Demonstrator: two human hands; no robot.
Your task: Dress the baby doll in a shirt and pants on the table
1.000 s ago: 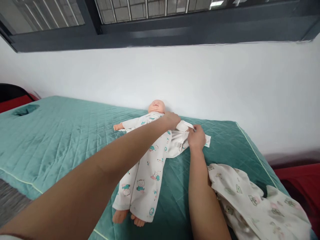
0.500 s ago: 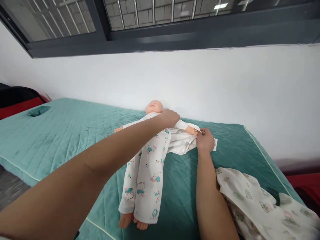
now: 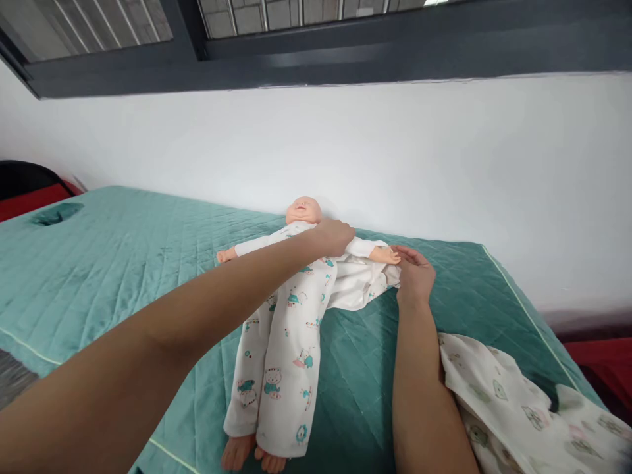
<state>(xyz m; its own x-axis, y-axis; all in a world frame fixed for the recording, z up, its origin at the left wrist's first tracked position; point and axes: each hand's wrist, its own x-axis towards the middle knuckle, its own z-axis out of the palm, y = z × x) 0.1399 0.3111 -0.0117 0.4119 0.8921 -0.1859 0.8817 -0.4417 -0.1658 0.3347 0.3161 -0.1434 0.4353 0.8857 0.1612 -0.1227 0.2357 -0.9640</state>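
Note:
A baby doll (image 3: 303, 210) lies on its back, dressed in white clothes with teal animal prints (image 3: 291, 368); its bare feet point toward me. My left hand (image 3: 336, 237) is closed at the doll's shoulder on my right side, on the white cloth there; its fingertips are hidden. My right hand (image 3: 415, 273) has its fingers bent at the tips of the doll's outstretched hand (image 3: 386, 255) and appears to pinch them. A loose white part of the garment (image 3: 358, 280) spreads beneath that arm, running up to my right hand. The doll's other arm (image 3: 249, 247) stretches out leftward.
The doll rests on a green quilted bed cover (image 3: 123, 257) with a hole (image 3: 58, 214) at far left. A crumpled printed white cloth (image 3: 508, 395) lies beside my right forearm. A white wall (image 3: 444, 158) and dark window frame (image 3: 316, 62) stand behind. Red items flank the bed.
My right hand has shifted slightly right and its fingers have straightened a little. The doll's hand has moved right and shows more fully. A white tag beside my right hand is now out of sight.

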